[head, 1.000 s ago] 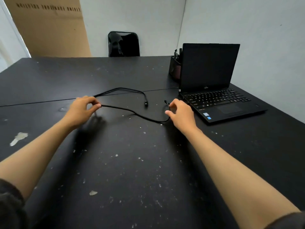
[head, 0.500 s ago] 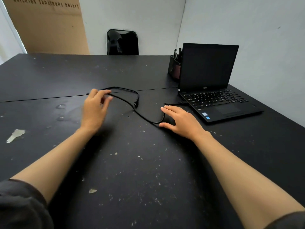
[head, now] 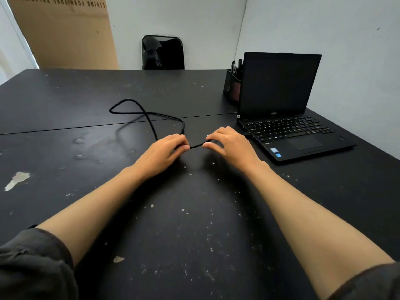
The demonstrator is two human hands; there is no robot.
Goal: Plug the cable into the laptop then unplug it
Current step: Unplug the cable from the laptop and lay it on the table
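A thin black cable [head: 149, 122] lies in a crossed loop on the black table [head: 194, 234]. My left hand [head: 164, 152] pinches the cable near the middle of the table. My right hand [head: 229, 146] pinches the same stretch a short way to the right, with a short taut piece between the two hands. An open black laptop [head: 281, 118], screen dark, stands at the right, just beyond my right hand. A dark plug end shows at the laptop's left edge, partly hidden by my right hand; whether it sits in a port I cannot tell.
A black pen holder [head: 232, 87] stands behind the laptop's left side. A black chair back [head: 163, 53] rises beyond the table's far edge, and a cardboard box [head: 65, 33] leans on the wall at the back left. A white wall runs close along the right.
My left hand has moved right along the cable to the table's middle. My right hand, flat and open half a second ago, now pinches the cable. The loop has shifted back and left.
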